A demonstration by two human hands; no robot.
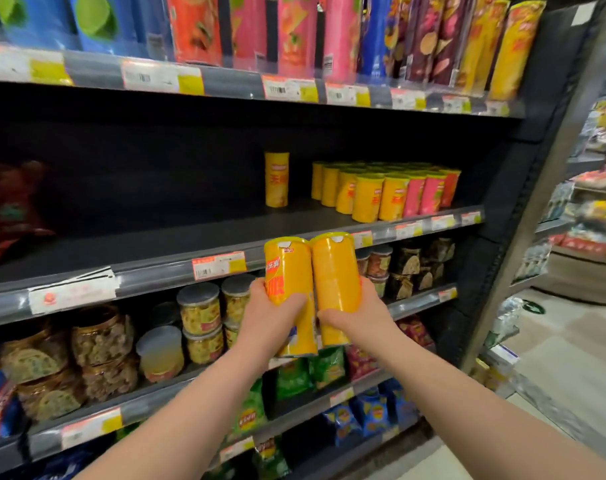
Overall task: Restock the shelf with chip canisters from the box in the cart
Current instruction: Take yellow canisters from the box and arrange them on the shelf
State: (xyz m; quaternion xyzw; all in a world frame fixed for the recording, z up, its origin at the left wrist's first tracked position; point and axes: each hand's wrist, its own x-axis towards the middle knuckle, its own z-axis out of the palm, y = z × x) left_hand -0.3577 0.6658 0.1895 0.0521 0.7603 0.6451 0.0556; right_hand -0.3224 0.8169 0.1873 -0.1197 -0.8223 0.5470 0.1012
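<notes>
Fingers (296,301) of the left hand (274,315) wrap around the lower half of 1 yellow can (287,268), pressed against its printed side; the right hand (358,311) curls the same way around a 2nd yellow can (336,268), thumb across the front. Both cans sit in the centre of the frame, touching side by side, long axes upright and leaning slightly apart at the top, lids toward the middle shelf (190,237). Their bottoms are partly covered by the hands and wrists.

The dark shelf runs across the frame and is mostly bare on its left and centre. At its right end stands a cluster of short cans (381,194), yellow ones in front and pink ones to the right, all upright; the rear rows are hidden behind the front ones. A single yellow can (276,178) stands upright, apart from the cluster, toward the back.

Tall cans (294,36) on the top shelf are cut off by the upper edge and blurred. At the left edge a red bag (7,209) is cut off. Price tag print is unreadable.
</notes>
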